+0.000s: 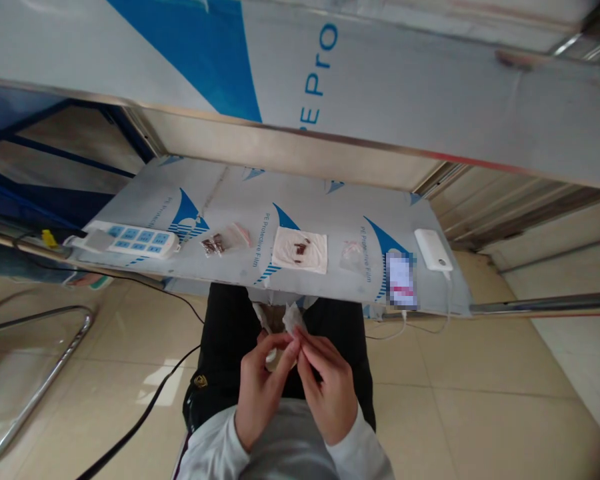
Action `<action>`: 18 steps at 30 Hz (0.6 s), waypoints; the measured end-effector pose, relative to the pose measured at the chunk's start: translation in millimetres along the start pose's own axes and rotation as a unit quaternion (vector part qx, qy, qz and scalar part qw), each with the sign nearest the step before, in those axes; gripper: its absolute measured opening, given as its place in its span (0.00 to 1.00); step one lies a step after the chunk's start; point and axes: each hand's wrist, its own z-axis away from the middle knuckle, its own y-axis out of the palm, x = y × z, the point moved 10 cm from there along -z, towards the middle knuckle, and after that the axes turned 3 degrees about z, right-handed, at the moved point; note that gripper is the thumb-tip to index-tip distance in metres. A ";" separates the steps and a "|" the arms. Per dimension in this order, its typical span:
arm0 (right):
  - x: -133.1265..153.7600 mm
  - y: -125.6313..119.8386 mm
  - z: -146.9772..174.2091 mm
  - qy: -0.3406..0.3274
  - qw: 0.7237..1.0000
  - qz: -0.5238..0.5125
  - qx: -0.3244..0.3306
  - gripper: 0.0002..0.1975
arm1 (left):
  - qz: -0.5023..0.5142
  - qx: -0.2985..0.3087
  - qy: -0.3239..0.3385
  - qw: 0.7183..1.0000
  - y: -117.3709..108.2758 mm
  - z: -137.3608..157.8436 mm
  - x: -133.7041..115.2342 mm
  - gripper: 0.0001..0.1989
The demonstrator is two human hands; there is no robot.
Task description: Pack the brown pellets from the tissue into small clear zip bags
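I see the pale wrap [293, 318] over the dark trousers [225, 340], its near end pinched tight by the left hand [263, 381] and right hand [332, 387]. Beyond it on the table [230, 200], from out here I make out a sheet [315, 262] bearing brown bits [301, 249], between a power strip [143, 241] and a phone [401, 280].

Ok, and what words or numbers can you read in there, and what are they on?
"PE Pro": on the upper panel, in big blue letters.
"PE Protective Film": on the table, printed more than once.
Too small to read: the marks on the power strip and the gold badge on the trousers.
Too blurred to read: the phone screen.
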 end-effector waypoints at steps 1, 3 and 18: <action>2.6 3.1 2.1 -0.018 0.999 0.026 0.011 0.18 | 0.013 0.002 -0.022 1.000 2.1 -0.9 4.8 0.12; 1.5 7.8 4.5 -0.035 0.997 0.061 0.026 0.19 | 0.018 0.008 -0.045 0.999 5.1 -2.6 11.4 0.14; -8.3 9.2 6.1 -0.002 1.000 0.000 -0.009 0.11 | 0.076 0.052 -0.092 0.992 -11.5 -2.6 10.6 0.15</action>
